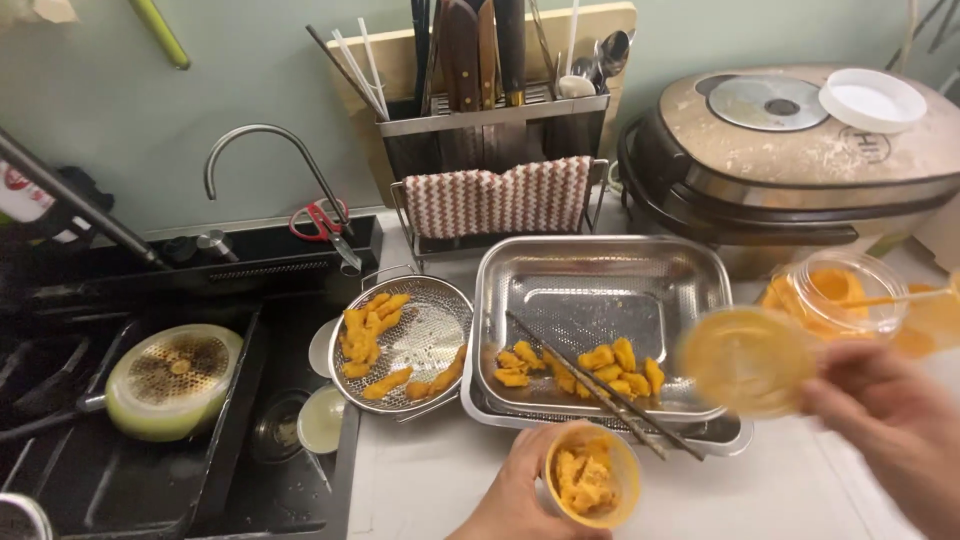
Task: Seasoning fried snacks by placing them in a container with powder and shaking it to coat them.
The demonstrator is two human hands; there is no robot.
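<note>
A small yellow cup (590,485) of orange pieces is clasped in the left grip (525,495), low over the tabletop (430,480). A blurred yellow lid (745,360) is apparently pinched by the right grip (880,420), up and right of the cup. Beyond the left grip lies a steel tray (600,290) with chopsticks (590,385); a strainer (415,340) sits to its upper left.

You're getting open white counter (440,480) in front of the round strainer (425,340). Chopsticks (600,388) are jutting off the steel tray (600,290), crowding your right hand (880,420). The glass jar (835,290) and cooker (790,150) are blocking the right; the sink (150,480) is dropping away left.
</note>
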